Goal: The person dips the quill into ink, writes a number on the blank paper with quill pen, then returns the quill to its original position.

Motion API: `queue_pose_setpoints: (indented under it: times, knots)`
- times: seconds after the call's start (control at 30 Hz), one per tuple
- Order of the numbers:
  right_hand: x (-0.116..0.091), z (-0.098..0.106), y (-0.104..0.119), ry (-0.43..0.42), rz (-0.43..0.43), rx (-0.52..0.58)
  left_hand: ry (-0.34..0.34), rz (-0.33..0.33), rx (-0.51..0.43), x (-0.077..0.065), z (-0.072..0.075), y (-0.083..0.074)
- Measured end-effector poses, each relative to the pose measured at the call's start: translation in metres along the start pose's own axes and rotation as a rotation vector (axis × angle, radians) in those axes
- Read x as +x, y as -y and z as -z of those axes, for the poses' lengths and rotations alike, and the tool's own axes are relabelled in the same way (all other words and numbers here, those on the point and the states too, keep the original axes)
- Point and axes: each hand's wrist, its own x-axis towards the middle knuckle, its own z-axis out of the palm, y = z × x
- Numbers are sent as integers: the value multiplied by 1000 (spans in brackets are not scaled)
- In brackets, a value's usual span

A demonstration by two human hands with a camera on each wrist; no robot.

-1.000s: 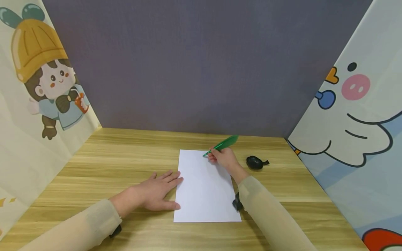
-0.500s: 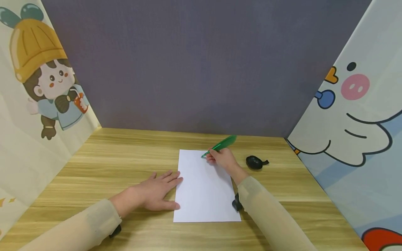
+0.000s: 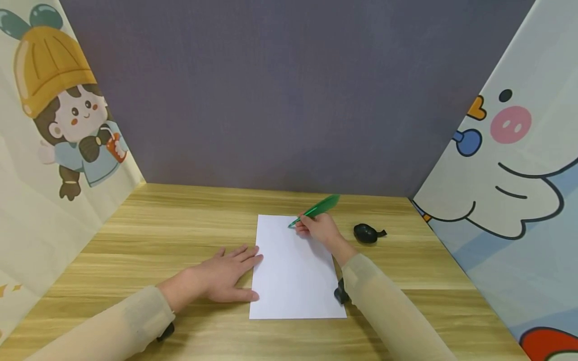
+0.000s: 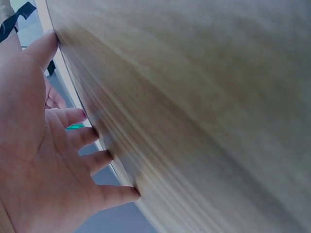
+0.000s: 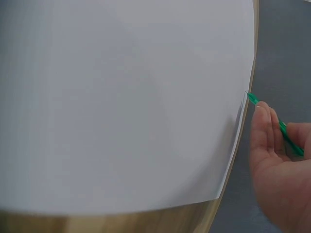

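A white sheet of paper lies on the wooden table, blank as far as I can make out. My right hand pinches a green pen with a leaf-shaped upper end, its tip at the upper part of the sheet. In the right wrist view the fingers curl around the pen, and the tip meets the paper. My left hand lies flat with fingers spread, thumb and fingertips on the sheet's left edge. The left wrist view shows that palm and its straight fingers against the table.
A small black rounded object with a short tail lies on the table right of the paper. Behind the table rises a dark grey panel. Cartoon-printed sheets flank it, a left one and a right one.
The pen tip has shifted slightly left and down on the paper, my right hand moving with it. My left hand stays in place.
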Motion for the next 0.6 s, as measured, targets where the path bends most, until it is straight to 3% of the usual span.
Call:
queue_pose_setpoints:
  times: [0.6]
  knots:
    - [-2,-2,0,24,26,2,2,8,-4,1,-1,1]
